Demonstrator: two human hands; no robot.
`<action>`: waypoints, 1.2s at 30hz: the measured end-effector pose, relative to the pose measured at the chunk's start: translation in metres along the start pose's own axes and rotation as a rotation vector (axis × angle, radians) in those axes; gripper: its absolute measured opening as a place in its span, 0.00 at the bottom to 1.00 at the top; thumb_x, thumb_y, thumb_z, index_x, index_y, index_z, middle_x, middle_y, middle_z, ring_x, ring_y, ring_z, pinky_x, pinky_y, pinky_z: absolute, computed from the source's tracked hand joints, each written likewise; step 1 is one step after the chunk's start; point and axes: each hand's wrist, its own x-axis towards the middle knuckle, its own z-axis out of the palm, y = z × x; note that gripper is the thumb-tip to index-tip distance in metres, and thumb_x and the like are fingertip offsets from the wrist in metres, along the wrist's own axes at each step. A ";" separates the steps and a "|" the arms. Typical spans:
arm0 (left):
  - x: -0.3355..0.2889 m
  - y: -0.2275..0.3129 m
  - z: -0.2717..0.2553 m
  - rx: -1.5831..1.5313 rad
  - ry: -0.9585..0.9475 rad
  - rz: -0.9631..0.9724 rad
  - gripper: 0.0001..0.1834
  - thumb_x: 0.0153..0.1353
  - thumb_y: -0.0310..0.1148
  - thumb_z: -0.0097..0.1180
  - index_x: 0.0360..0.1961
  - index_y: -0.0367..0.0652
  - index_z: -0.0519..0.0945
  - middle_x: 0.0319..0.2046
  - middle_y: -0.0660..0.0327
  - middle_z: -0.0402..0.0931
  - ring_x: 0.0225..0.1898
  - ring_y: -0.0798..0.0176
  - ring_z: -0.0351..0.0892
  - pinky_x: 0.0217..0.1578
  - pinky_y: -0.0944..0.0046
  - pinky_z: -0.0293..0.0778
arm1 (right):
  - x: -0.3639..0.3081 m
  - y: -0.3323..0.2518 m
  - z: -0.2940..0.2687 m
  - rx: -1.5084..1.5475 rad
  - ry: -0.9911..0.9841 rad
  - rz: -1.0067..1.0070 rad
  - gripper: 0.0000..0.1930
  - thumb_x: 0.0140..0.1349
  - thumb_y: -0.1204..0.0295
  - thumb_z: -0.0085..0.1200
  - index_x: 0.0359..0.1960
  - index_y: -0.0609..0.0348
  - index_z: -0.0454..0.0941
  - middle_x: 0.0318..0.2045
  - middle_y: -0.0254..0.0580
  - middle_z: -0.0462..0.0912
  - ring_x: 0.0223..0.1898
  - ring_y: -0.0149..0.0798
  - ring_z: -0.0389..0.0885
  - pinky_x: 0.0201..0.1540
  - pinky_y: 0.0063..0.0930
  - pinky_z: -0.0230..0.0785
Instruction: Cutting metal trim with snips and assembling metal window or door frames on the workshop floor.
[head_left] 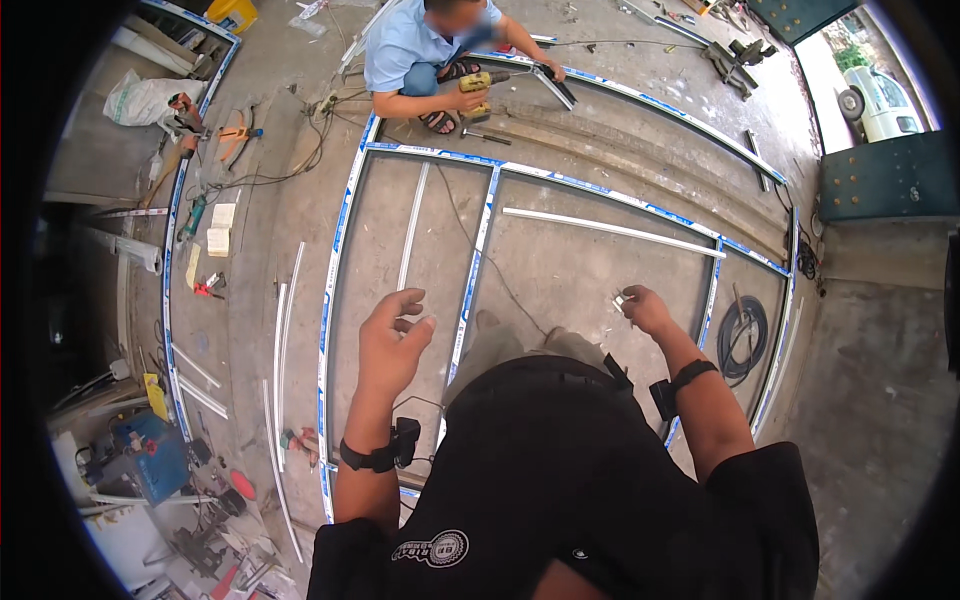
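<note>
Small metal fitting (621,299) pinched in the fingertips of the right hand (648,310), above the window frame (470,290) lying on the concrete floor (580,260); left hand (390,345) open, holding nothing.

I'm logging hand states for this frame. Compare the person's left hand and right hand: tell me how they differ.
The left hand is empty, fingers loosely curled and open, while the right hand pinches a small metal piece at its fingertips. The left hand hangs over the frame's left panel, beside the blue-taped divider bar; the right hand hangs over the right-hand panel. Both are bare, raised above the floor, and each wrist wears a black strap.
</note>
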 end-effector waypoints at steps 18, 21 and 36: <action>0.022 0.009 0.019 0.135 0.059 -0.219 0.19 0.49 0.28 0.58 0.45 0.35 0.76 0.39 0.50 0.78 0.40 0.57 0.79 0.39 0.63 0.74 | 0.099 -0.051 -0.014 -0.266 -0.200 -0.130 0.22 0.48 0.68 0.54 0.47 0.63 0.75 0.35 0.51 0.82 0.38 0.46 0.80 0.44 0.34 0.70; 0.034 0.031 0.044 0.157 0.065 -0.216 0.19 0.49 0.28 0.58 0.44 0.36 0.76 0.39 0.50 0.78 0.41 0.57 0.79 0.39 0.63 0.74 | 0.139 -0.036 -0.029 -0.277 -0.159 -0.244 0.21 0.48 0.70 0.54 0.46 0.66 0.75 0.27 0.51 0.82 0.29 0.42 0.83 0.36 0.34 0.73; 0.071 0.093 0.102 0.301 -0.057 -0.189 0.21 0.48 0.26 0.59 0.46 0.36 0.75 0.42 0.52 0.77 0.43 0.57 0.78 0.41 0.62 0.73 | 0.228 -0.023 -0.089 -0.122 -0.167 0.004 0.22 0.47 0.66 0.55 0.46 0.59 0.77 0.38 0.56 0.81 0.42 0.51 0.80 0.48 0.37 0.71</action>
